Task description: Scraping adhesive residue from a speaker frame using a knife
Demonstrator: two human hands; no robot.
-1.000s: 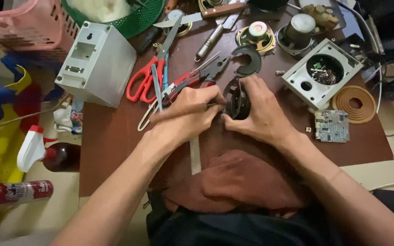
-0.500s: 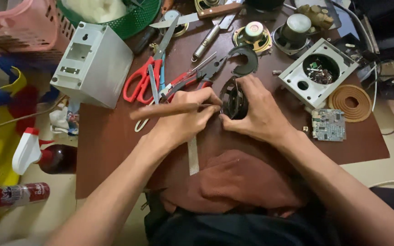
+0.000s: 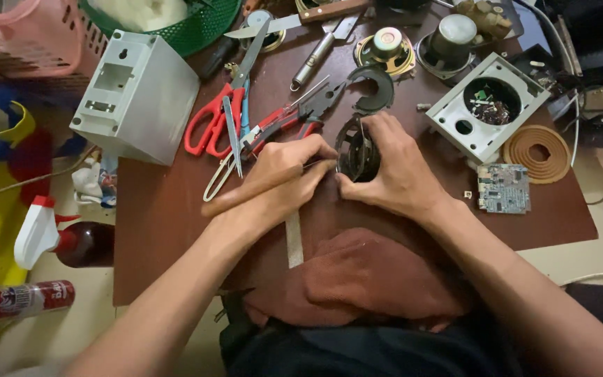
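Since half a second ago the left hand [image 3: 284, 178] has slid a little nearer the speaker frame [image 3: 357, 150], its wooden-handled tool [image 3: 246, 192] now angled lower, with the tip set against the frame's left edge; the right hand [image 3: 392, 167] has hardly shifted. That left hand is closed round the handle, thumb and forefinger pinched near the metal end. The right hand wraps the black speaker frame from the right — fingers curled over its top rim, thumb pressed under it — and holds it tilted on edge on the brown table [image 3: 162, 223], just above a rust-coloured cloth [image 3: 357, 279] lying in the person's lap.

Taking the frame as centre: a flat metal strip [image 3: 293, 241] lies below and left of it, partly under the left wrist. Red-handled scissors [image 3: 221, 119] lie well to the left (blades pointing up and away), and red-handled pliers [image 3: 294, 119] lie just above-left. A black curved piece [image 3: 378, 87] sits right above it. To the right stands a white square housing [image 3: 490, 105] with a round opening, then a tan ring [image 3: 537, 152] and a small circuit board [image 3: 504, 188] — all apart from the frame. Far left, a grey plastic box [image 3: 137, 98] rests at the table's corner.
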